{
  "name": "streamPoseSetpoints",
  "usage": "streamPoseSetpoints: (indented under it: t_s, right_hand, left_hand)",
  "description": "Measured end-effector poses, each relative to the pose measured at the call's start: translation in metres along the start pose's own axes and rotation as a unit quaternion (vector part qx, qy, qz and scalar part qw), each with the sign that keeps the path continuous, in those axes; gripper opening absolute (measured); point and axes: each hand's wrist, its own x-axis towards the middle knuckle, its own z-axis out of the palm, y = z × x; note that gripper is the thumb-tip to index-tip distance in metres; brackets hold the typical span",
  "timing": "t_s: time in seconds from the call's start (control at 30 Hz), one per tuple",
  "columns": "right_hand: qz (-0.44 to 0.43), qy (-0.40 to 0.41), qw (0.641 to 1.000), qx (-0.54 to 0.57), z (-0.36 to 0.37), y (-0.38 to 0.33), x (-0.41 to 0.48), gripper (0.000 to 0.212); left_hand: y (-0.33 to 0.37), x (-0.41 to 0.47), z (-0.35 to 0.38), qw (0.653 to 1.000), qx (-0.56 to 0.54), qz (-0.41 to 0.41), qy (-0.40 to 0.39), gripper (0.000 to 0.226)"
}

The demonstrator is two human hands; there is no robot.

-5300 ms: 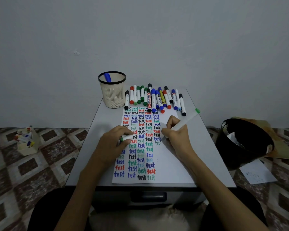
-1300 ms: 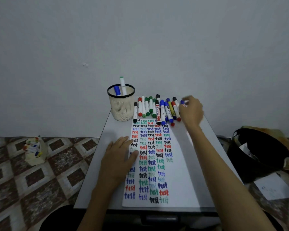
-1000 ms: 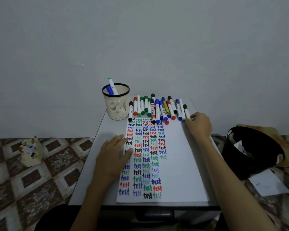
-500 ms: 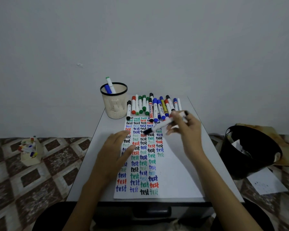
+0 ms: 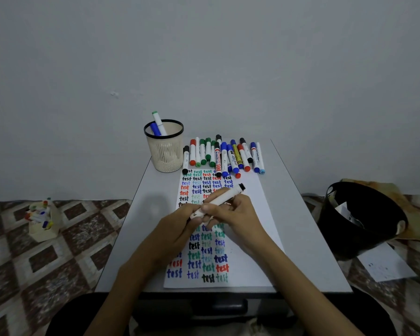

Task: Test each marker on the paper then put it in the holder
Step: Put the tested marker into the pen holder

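I hold a white marker with a black end (image 5: 222, 198) over the middle of the paper (image 5: 250, 238), which is covered in coloured "test" words. My right hand (image 5: 235, 214) grips its barrel, and my left hand (image 5: 180, 226) closes around its lower end, hiding the cap. Several markers (image 5: 224, 156) lie in a row at the paper's far edge. To their left stands the beige mesh holder (image 5: 165, 151), with a blue marker and a green-tipped white marker (image 5: 158, 122) in it.
The small grey table (image 5: 301, 226) has a narrow bare strip on each side of the paper. A black bin (image 5: 359, 219) stands on the floor to the right with loose paper near it. A small box of markers (image 5: 43, 218) sits on the patterned floor at left.
My right hand took a black marker from the row's right end and brought it over the paper. My left hand lifted off the paper and closed on the marker's lower end.
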Motion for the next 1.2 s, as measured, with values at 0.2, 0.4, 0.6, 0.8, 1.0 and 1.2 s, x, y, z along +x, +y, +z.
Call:
streamPoseSetpoints:
  t_s: [0.2,0.4,0.6,0.8,1.0,1.2]
  right_hand:
    - [0.007,0.002,1.0,0.001,0.001,-0.001,0.0,0.016]
    - [0.013,-0.005,1.0,0.011,0.002,0.0,0.0,0.01]
    - [-0.011,-0.036,0.999,0.027,-0.001,-0.003,-0.001,0.017]
    - [-0.026,0.037,0.997,0.067,-0.008,-0.012,0.0,0.005]
    - [-0.029,0.127,0.987,0.09,-0.031,-0.018,0.001,0.006]
    - [-0.005,0.104,0.994,-0.012,-0.032,-0.011,-0.007,0.021]
  left_hand:
    - [0.001,0.0,-0.003,1.0,-0.006,0.012,0.004,0.045]
    - [0.002,-0.001,-0.004,0.999,-0.013,0.02,0.024,0.049]
    - [0.001,-0.001,-0.007,0.997,-0.03,0.031,0.067,0.041]
    - [0.003,-0.005,-0.007,0.997,-0.057,0.007,0.047,0.034]
    - [-0.013,0.0,-0.001,0.998,0.009,-0.025,0.061,0.026]
    - [-0.022,-0.001,-0.002,0.998,0.043,-0.028,0.044,0.029]
